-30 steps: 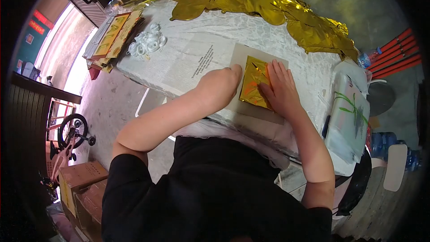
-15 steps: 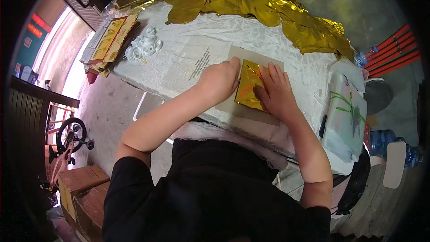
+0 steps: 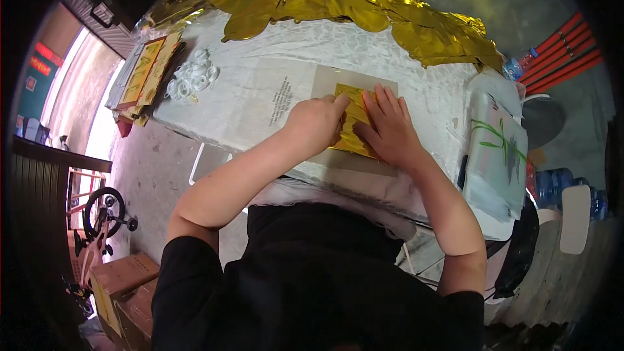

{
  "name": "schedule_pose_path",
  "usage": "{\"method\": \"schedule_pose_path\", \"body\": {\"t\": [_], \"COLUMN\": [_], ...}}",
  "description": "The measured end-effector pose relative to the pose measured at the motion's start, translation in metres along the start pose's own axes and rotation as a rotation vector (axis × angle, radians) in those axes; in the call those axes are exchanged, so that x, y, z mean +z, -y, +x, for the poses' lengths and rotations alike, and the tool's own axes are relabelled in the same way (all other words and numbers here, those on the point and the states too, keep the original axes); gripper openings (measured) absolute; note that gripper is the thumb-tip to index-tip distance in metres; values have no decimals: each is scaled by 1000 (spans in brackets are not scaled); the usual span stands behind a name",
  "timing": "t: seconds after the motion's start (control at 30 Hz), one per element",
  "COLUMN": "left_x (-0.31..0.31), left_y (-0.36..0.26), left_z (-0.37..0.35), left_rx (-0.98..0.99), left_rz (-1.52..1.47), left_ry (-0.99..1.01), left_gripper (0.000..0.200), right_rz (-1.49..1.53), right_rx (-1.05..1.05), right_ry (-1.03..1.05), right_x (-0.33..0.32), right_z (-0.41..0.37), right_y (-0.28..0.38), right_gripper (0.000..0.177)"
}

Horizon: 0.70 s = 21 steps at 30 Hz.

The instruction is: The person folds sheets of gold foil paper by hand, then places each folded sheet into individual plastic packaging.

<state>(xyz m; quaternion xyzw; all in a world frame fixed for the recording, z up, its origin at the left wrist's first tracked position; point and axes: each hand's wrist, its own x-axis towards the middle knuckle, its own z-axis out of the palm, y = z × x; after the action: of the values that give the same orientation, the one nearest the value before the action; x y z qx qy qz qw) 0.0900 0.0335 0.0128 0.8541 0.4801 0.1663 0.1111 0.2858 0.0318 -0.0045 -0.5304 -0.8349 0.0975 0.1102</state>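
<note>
A folded piece of shiny gold foil (image 3: 356, 117) lies on a flat grey-beige sheet (image 3: 325, 78) in front of me. My left hand (image 3: 315, 125) is curled closed at the foil's left edge, its fingertips partly hidden. Stretched out flat, my right hand (image 3: 393, 127) rests with spread fingers on the right side of the foil. Under the sheet is a white wrapped tabletop (image 3: 247, 91), with small printed text left of my hands.
Flattened gold foil balloons (image 3: 351, 3) line the far edge. White ribbon coils (image 3: 193, 77) and a stack of printed packets (image 3: 146, 75) sit left. Clear plastic bags tied with green ribbon (image 3: 499, 136) lie right. Cardboard boxes (image 3: 127, 273) and a small bike (image 3: 104, 214) stand lower left.
My left hand has moved from beside the foil's upper left edge down onto its left part. My right hand stays flat on the foil. The view has shifted slightly.
</note>
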Motion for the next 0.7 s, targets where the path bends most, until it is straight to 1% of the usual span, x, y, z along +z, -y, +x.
{"method": "schedule_pose_path", "body": {"t": [0.03,0.07,0.13,0.17,0.23,0.27,0.33,0.5,0.63,0.7], "left_x": [0,0,1,1,1,0,0,2,-7,-7], "left_y": [0,1,0,0,-2,-3,-4,-5,-7,-9], "left_z": [1,1,0,0,2,2,2,3,3,3], "left_rx": [8,7,10,6,7,-13,-33,-77,-76,-85], "left_rz": [-2,9,16,16,14,20,25,15,-19,2], "left_ry": [1,2,11,7,2,18,32,28,60,22], "left_gripper": [20,21,21,22,22,22,22,21,22,23], "right_rz": [44,42,58,58,142,140,116,127,120,116], "right_rx": [-15,-8,-23,-15,8,12,34,1,-10,-13], "right_ry": [20,18,182,181,304,302,392,409,411,406], "right_x": [-1,-5,-17,-25,-42,-47,-54,-53,-50,-49], "right_z": [0,0,-1,-4,-9,-11,-15,-17,-18,-18], "right_y": [-3,-6,-13,-16,-20,-23,-26,-26,-28,-28], "right_gripper": [71,71,88,88,102,102,108,111,112,112]}}
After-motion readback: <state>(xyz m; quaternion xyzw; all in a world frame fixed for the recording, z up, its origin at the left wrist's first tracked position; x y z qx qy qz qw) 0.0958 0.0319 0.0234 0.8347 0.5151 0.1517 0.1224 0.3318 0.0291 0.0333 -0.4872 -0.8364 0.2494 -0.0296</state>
